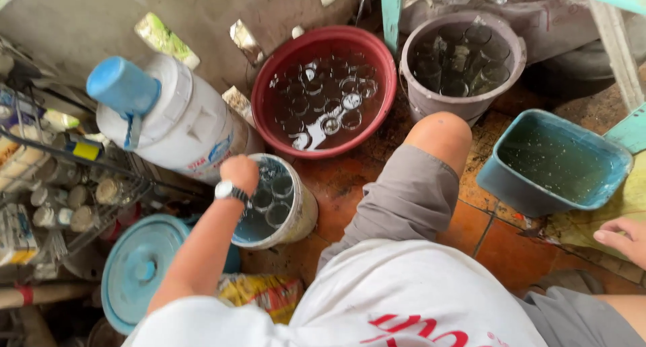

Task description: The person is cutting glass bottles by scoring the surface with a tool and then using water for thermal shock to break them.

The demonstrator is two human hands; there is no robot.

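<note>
Glasses are seen submerged in the red basin and white bucket, whose rim is gripped by the left hand. The right hand is rested half-curled, holding nothing, on wet orange floor tiles.

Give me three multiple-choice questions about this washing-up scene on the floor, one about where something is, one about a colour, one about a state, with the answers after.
1. Where is the left hand?
A. At the rim of the white bucket of glasses
B. In the blue tub
C. On the round blue lid

2. What colour is the round basin of submerged glasses?
A. Green
B. Red
C. Yellow

3. What state is the blue rectangular tub in?
A. Turned upside down
B. Stacked with plates
C. Upright, holding murky water

Answers: 1 A, the hand sits over the bucket's rim. 2 B, its rim and wall are red. 3 C, its open top shows greenish water. The right hand rests apart, open.
</note>
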